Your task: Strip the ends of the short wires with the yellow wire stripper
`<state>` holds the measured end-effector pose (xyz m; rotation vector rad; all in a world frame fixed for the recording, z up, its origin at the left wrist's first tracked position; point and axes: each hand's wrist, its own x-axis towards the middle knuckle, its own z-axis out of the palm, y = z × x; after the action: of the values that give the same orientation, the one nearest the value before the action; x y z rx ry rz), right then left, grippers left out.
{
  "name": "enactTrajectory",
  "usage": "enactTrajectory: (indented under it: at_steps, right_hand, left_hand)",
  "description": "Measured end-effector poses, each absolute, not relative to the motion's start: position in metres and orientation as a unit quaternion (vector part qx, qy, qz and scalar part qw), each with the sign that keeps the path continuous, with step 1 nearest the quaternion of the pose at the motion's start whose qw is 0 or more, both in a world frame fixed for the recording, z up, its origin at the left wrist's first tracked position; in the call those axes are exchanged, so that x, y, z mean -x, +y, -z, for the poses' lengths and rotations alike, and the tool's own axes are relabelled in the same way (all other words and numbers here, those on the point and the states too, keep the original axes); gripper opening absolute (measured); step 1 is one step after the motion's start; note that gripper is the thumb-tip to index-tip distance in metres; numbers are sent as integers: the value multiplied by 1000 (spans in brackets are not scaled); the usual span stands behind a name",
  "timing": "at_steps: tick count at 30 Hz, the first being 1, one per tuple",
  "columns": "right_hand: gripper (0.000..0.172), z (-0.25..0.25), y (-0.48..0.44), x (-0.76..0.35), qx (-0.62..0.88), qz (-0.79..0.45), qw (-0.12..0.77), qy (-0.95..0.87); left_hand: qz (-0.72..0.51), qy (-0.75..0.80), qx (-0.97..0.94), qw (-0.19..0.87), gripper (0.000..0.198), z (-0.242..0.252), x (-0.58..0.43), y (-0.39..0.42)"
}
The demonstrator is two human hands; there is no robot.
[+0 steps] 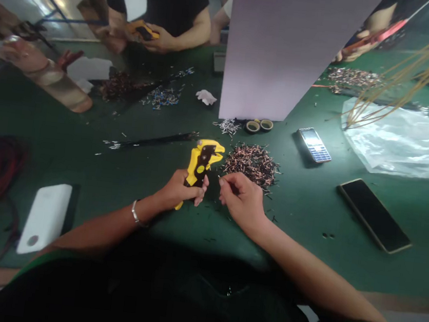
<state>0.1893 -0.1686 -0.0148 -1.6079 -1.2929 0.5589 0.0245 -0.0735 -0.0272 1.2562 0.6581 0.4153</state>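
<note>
My left hand (180,191) is wrapped round the handles of a yellow and black wire stripper (201,162), which stands upright with its jaws pointing right. Just to its right, my right hand (242,197) is closed in a pinch near the tool's jaws; what it pinches is too small to make out. Behind the right hand lies a heap of short copper-coloured wire pieces (252,164) on the green table (301,212).
A black smartphone (373,215) and a keypad phone (314,145) lie to the right, a white power bank (45,217) to the left. A white board (285,50) stands behind, with tape rolls (259,126) and a black wire bundle (154,141) nearby. Another person (170,6) holds a similar tool opposite.
</note>
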Motion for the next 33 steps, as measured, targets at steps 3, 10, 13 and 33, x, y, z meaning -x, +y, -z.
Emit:
enactTrajectory:
  at_steps: [3, 10, 13, 33]
  right_hand:
    - [11, 15, -166, -195, 671, -239, 480, -513]
    - [12, 8, -149, -219, 698, -238, 503, -451]
    - [12, 5, -131, -237, 718, -230, 487, -441]
    - [21, -8, 37, -211, 645, -156, 178, -727]
  left_hand:
    - [-173, 278, -548, 770, 27, 30, -25, -71]
    - [-126, 210, -461, 853, 31, 29, -25, -75]
    - [-110, 200, -449, 864, 31, 28, -24, -75]
    - [34, 162, -441, 882, 43, 42, -23, -77]
